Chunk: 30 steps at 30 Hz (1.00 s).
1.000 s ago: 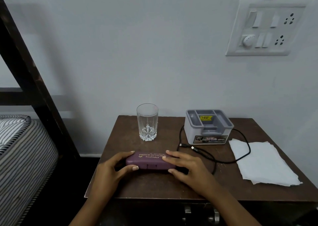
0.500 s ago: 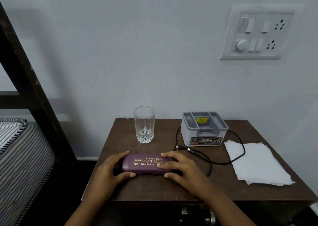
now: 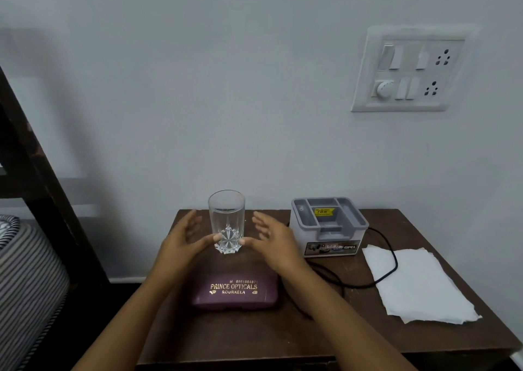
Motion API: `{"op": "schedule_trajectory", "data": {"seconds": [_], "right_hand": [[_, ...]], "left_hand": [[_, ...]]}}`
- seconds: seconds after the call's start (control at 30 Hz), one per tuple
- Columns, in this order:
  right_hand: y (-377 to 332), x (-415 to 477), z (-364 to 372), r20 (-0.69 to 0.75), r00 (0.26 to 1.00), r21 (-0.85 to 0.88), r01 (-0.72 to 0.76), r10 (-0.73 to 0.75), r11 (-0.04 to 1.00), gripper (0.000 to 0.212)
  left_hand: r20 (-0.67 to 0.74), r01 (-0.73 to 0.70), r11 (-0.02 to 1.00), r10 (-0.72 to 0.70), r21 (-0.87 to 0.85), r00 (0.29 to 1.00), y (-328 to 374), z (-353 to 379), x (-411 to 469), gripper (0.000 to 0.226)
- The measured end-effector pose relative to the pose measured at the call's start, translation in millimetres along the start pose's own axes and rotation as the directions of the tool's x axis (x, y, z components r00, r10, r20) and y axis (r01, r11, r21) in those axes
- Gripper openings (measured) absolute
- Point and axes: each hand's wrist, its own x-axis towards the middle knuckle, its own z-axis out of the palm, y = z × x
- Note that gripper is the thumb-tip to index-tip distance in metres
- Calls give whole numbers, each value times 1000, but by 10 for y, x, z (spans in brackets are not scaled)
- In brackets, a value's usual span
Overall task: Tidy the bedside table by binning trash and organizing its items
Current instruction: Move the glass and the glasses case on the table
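Brown table (image 3: 325, 339) occupies the lower centre of the frame, against a pale wall. Clear glass (image 3: 226, 221) stands upright near the table's back edge, centre frame. Left hand (image 3: 181, 243) and right hand (image 3: 273, 242) flank the glass, both spread open, palms facing inward; thumb tips lie at its base, contact uncertain, nothing gripped. Purple glasses case (image 3: 235, 291) lies flat below the glass, between the forearms. Grey organiser box (image 3: 329, 226) sits right of the glass. Black cable (image 3: 393, 260) loops from the box across a white tissue (image 3: 418, 285) at lower right.
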Motion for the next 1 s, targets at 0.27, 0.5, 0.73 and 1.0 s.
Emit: {"op": "schedule_trajectory", "data": {"seconds": [0.27, 0.5, 0.73, 1.0], "right_hand": [[10, 318, 184, 16, 998, -53, 54, -53, 997, 63], [-146, 217, 119, -25, 996, -32, 90, -90, 995, 67], [-627, -500, -104, -14, 980, 16, 199, -199, 980, 55], [-196, -1211, 33, 33, 998, 153, 47, -53, 987, 75]], "left_hand": [[98, -5, 1000, 3, 19, 995, 29, 187, 311, 78], [25, -88, 993, 87, 79, 996, 304, 181, 182, 53], [-18, -174, 984, 174, 25, 985, 847, 42, -505, 54], [73, -20, 979, 35, -204, 997, 494, 176, -1218, 94]]}}
